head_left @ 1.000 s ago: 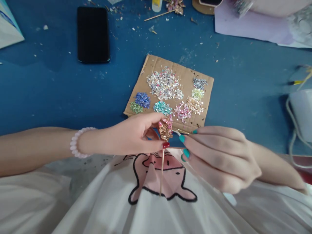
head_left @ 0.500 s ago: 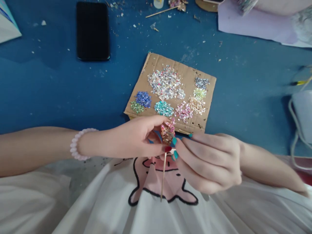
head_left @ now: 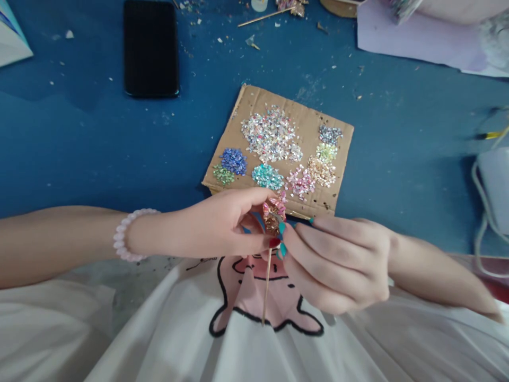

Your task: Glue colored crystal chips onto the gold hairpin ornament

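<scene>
Between thumb and fingers, my left hand [head_left: 222, 223] grips a small pink and gold ornament [head_left: 272, 220], whose shape is partly hidden. A thin wooden stick [head_left: 266, 289] points down from it across my lap. My right hand [head_left: 338, 260] is closed in a pinch against the ornament's right lower side. Whatever lies between its fingertips is hidden. Just beyond both hands is a cardboard piece [head_left: 306, 114] with sorted piles of tiny shiny stones, among them turquoise stones [head_left: 268, 176], pink stones [head_left: 301, 182] and blue stones [head_left: 233, 161].
A black phone [head_left: 151, 50] lies on the blue table [head_left: 79, 143] at the upper left. Another thin stick [head_left: 260, 19] and small scraps are at the back. Purple paper [head_left: 401, 40] occupies the upper right, and a white device with a cord [head_left: 493, 180] sits at the right edge.
My right hand has shifted slightly left, its fingertips closer to the ornament. My left hand keeps its hold in nearly the same place.
</scene>
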